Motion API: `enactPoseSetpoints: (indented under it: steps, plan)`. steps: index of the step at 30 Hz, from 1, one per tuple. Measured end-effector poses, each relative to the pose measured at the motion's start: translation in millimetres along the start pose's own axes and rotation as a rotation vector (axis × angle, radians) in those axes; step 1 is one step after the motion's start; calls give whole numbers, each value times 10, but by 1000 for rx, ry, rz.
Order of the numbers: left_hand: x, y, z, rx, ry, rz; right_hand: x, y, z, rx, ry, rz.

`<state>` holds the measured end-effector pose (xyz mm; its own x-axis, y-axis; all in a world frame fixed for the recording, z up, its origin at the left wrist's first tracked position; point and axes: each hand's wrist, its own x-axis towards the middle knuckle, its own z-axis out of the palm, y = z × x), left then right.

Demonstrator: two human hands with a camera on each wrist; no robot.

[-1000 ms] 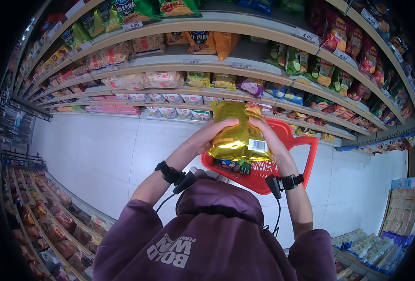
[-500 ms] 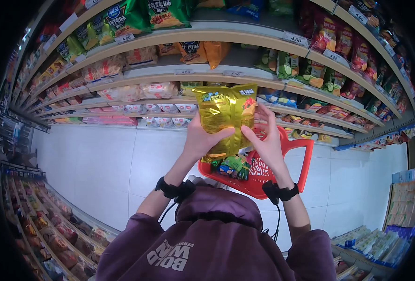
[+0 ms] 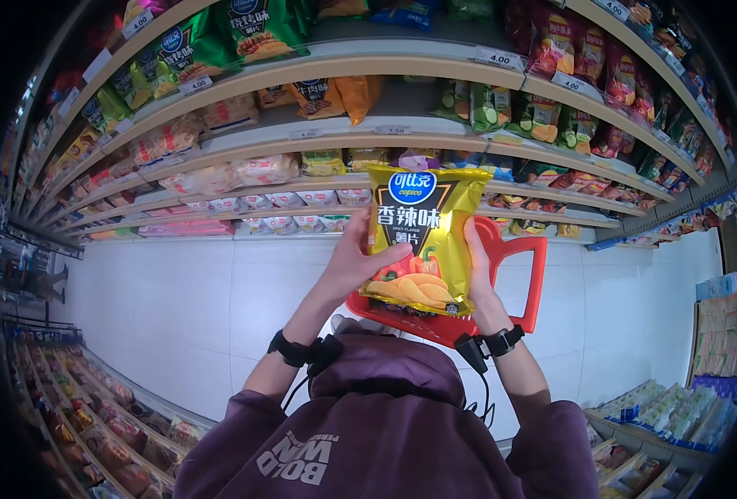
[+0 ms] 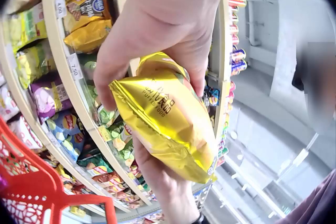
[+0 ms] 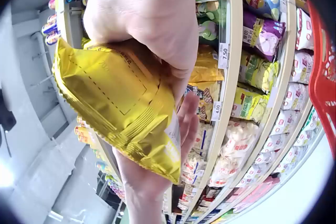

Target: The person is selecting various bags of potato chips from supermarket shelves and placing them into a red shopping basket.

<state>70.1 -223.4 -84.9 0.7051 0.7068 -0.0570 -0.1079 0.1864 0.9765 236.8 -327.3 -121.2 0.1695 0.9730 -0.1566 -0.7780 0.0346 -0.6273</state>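
Note:
A shiny yellow bag of chips (image 3: 425,218) is held up in front of the person's chest, its printed front with peppers and chips facing the head camera. My left hand (image 3: 353,263) grips the bag's left side, thumb lying across the front. On the opposite edge, my right hand (image 3: 480,264) holds the bag. In the left wrist view the bag's crimped end (image 4: 157,124) shows between both hands. The right wrist view shows the bag's yellow back (image 5: 113,92), with a dashed outline on it. Below the bag is a red shopping basket (image 3: 538,279), its inside mostly hidden by the bag.
Shelves (image 3: 368,150) of bagged snacks curve across the front, with price tags (image 3: 500,57) on their edges. More packaged goods (image 3: 94,407) line the left rear, and others (image 3: 667,416) the right rear. White floor tiles (image 3: 177,291) surround the basket.
The chip bag has been turned over: its back and barcode faced up before, its printed front does now. Both hands have shifted to its side edges. The view has moved slightly.

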Motion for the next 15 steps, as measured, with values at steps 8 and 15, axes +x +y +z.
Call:
enactPoseSetpoints:
  steps: [8, 15]
  plan:
    - [7, -80, -87, 126, 73, -21, -6, -124, 113, -586, 23, -243]
    - [-56, -32, -87, 102, 5, 33, -37, -169, 140, -872, -23, -201]
